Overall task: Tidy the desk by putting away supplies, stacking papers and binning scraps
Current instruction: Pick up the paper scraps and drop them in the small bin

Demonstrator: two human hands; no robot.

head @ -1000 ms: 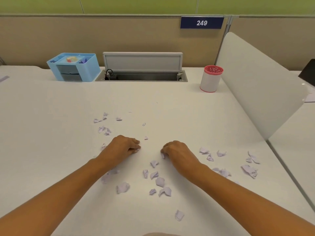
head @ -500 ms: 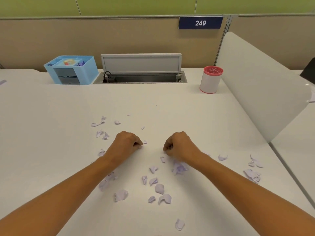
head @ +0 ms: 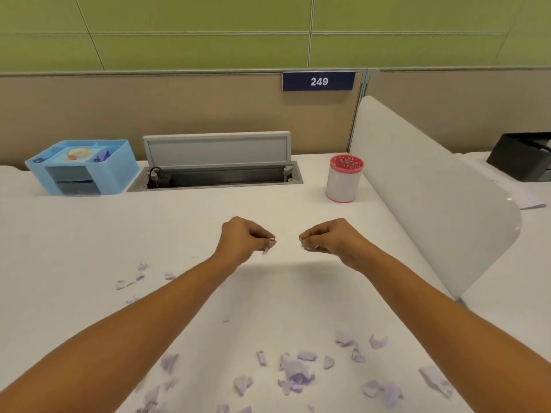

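Binning step: left hand (head: pixel 243 238), right hand (head: pixel 331 238) each pinch paper scraps (head: pixel 293 372), raised above desk (head: pixel 89 234). Next: carry to far-right cup (head: pixel 343 178).

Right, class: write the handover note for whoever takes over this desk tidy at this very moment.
Left hand pinches a paper scrap; right hand pinches a second scrap, both held above the desk. Loose scraps lie near the forearms and further left. Blue organiser back left, red-rimmed pot back right. Left to do: bin the held scraps, then gather the rest.
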